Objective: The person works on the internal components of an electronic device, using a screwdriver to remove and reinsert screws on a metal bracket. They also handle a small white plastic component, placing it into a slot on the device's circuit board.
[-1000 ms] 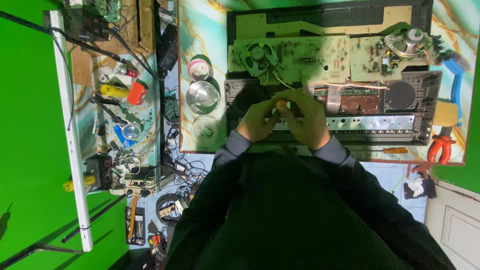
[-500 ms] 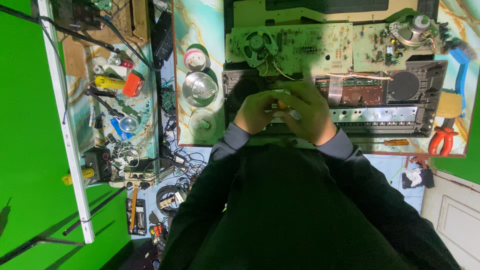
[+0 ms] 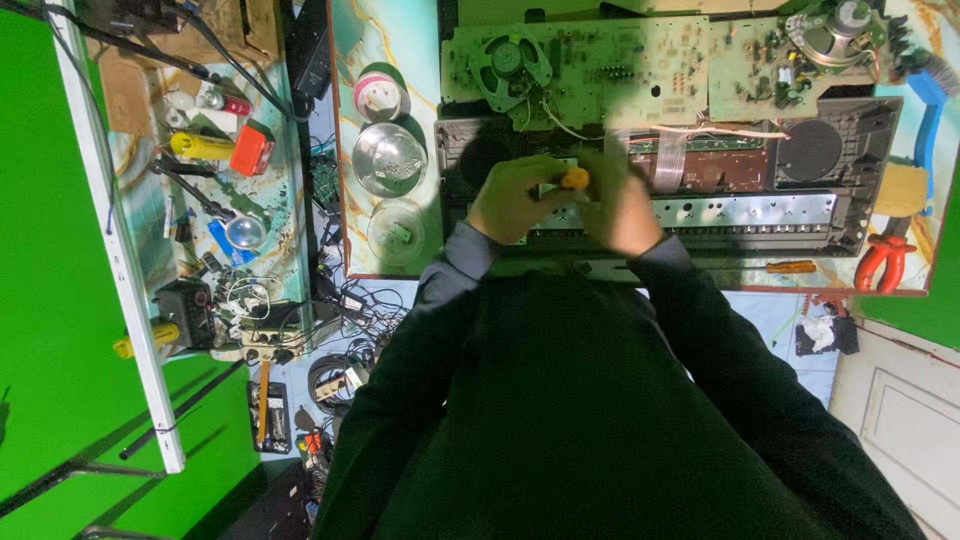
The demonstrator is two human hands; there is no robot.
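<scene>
yellow tube [image 3: 203, 146]: lies on side desk, left of main board, yellow w/ dark label band.
red box [image 3: 250, 151]: small red-orange pack, touching tube's right end.
white roll [image 3: 377, 97]: round, pink-banded label, just above the clear dome.
blue packet [image 3: 222, 240]: flat, below tube.
Screens: none seen.

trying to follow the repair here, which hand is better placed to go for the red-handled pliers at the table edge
Right, probably. The red-handled pliers lie at the right end of the table, on the right hand side. The left hand sits farther off and would have to cross over. Both hands are busy at the orange-tipped tool.
</scene>
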